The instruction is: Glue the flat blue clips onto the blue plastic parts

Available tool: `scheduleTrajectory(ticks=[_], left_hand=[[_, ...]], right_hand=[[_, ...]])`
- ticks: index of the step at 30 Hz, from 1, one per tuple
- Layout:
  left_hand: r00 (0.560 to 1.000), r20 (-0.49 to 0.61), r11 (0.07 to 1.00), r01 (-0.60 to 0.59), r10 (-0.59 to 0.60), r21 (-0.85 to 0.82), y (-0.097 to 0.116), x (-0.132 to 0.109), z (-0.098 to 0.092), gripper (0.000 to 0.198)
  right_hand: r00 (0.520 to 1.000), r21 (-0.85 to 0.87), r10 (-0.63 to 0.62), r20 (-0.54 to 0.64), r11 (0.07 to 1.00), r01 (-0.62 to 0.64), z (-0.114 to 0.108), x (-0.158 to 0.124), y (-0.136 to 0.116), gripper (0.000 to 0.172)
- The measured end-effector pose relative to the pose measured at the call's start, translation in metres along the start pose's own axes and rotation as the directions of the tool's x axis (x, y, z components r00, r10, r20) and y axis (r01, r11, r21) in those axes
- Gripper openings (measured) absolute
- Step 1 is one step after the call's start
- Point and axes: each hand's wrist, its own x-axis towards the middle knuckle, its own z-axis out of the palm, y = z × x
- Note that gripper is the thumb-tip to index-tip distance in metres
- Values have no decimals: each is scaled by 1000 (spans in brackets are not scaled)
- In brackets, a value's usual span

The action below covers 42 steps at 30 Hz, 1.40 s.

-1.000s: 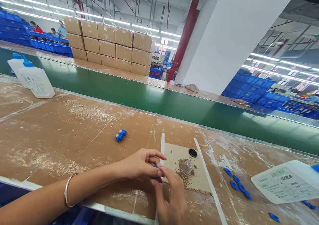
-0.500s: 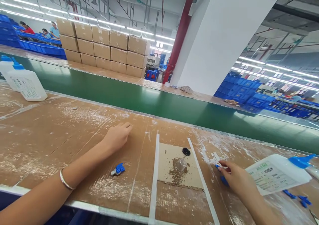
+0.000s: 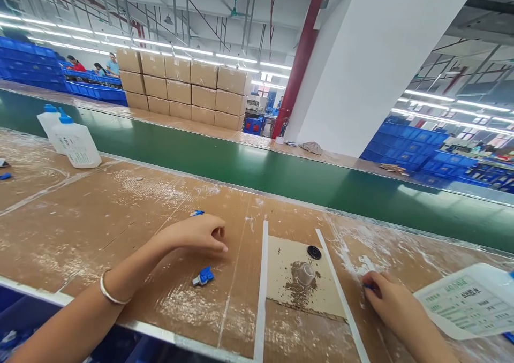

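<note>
Right hand [image 3: 395, 299] is pinching a tiny blue piece [image 3: 368, 286], mostly buried in the fingers, so can't make out its shape. Left hand [image 3: 193, 234] is curled, can't tell if it's holding anything, just above a blue plastic part [image 3: 203, 276]. A blue bit [image 3: 196, 213] now shows past it.

Left forearm [image 3: 136, 261] and right forearm [image 3: 421, 336]: bare as far as the frame shows. Left hand [image 3: 196, 234] and right hand [image 3: 395, 304]: bare, ungloved. Worn on left wrist: one thin, smooth, round silver-coloured metal bangle [image 3: 113, 288], plain band. Nothing else worn is seen.
</note>
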Motion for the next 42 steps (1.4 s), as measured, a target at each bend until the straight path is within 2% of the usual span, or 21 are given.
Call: scheduleTrajectory(ticks=[3,4,6,10,14,20,22,24,26,29,32,38,40,42], left_hand=[[956,289,997,-32,53,-76,4,-8,-1,35],[937,347,997,-20,44,-73,5,-9,-1,36],[924,383,1000,6,6,-31,9,-11,2,35],[924,383,1000,8,-5,-6,15,-10,7,24],[933,353,996,-40,66,-79,15,-6,12,20],[963,173,973,-185,207,-138,16,1,21,15],[974,110,966,-175,198,-191,20,3,24,16],[984,81,939,-128,161,-318,24,5,27,20],[984,89,862,-91,155,-499,28,8,32,29],[968,130,656,-45,215,-753,33,10,40,37],[950,169,464,29,263,-885,37,11,49,41],[930,176,239,100,324,-966,38,13,63,45],[929,165,171,113,332,-979,40,13,68,45],[924,156,107,126,349,-986,43,11,71,48]], right_hand=[[1000,26,25,-4,999,-24,4,-13,-4,29],[999,36,32,-6,999,-32,5,-16,-4,32],[999,58,42,-9,997,-41,7,-21,-5,35],[997,96,74,5,993,-74,6,-25,-7,38],[995,134,99,30,986,-102,1,-22,-8,35],[995,272,101,23,957,-103,-2,-15,-4,31],[995,331,100,2,939,-96,-3,-16,-11,39],[998,438,50,-37,898,-29,-3,-21,-27,45],[994,591,-26,-110,802,86,-3,-27,-50,47],[973,702,-89,-214,678,216,-1,-32,-83,44],[965,670,-146,-217,697,256,2,-27,-100,41],[971,673,-147,-187,701,236,1,-27,-107,34],[981,778,-107,-160,598,192,0,-37,-116,38],[994,923,-35,-104,368,109,2,-50,-131,41]])
